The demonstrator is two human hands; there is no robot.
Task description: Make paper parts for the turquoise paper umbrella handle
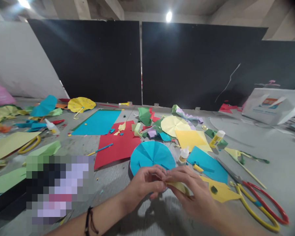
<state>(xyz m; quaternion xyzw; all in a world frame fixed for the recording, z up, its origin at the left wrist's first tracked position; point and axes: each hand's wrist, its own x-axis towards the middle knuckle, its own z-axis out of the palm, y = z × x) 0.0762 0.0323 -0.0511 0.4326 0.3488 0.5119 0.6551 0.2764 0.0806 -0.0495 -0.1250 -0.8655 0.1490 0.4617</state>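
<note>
My left hand (pixel 148 183) and my right hand (pixel 193 186) meet in front of a pleated blue paper disc (pixel 152 152). A small piece of pale yellow paper (pixel 178 186) is pinched in my right fingers, its left end running to my left fingertips. The fingers of my left hand are curled and closed at that end, partly hiding it. The blue disc lies on the table just beyond both hands. A small white glue bottle (pixel 184 154) stands behind my right hand. Cut yellow paper (pixel 221 189) lies beside that hand.
Scissors (pixel 253 196) with red and yellow handles lie at right. A glue stick (pixel 217 139), blue paper (pixel 208 164) and yellow paper (pixel 193 139) are nearby. Red paper (pixel 118 144) carries a pencil (pixel 100 149). Black panels (pixel 93 62) stand behind the table.
</note>
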